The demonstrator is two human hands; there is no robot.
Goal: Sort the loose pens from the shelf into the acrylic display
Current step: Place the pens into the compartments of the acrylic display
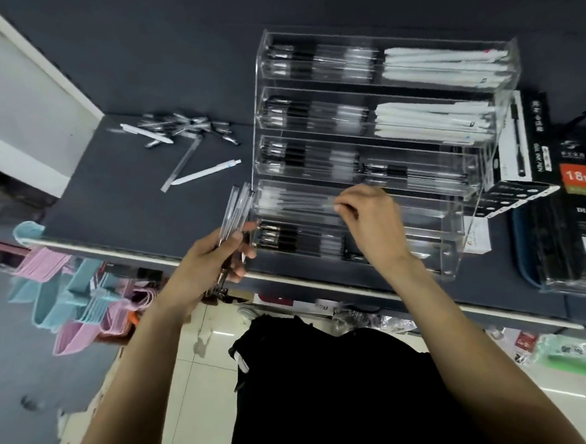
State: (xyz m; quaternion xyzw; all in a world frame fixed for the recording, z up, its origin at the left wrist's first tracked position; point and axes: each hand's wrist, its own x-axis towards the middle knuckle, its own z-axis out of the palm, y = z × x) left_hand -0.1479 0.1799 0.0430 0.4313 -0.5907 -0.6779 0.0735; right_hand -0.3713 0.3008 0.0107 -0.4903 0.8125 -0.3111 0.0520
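A: Where are your hands?
B: Your left hand (215,257) grips a bundle of clear pens (236,211), fingers curled round them, beside the acrylic display (359,156) on the dark shelf (139,203). Your right hand (370,217) is over the fourth tier, fingers pinched on a clear pen (304,205) lying there.
A: And the loose pens?
B: A pile of loose pens (179,127) lies well left of the display, two white ones nearer it
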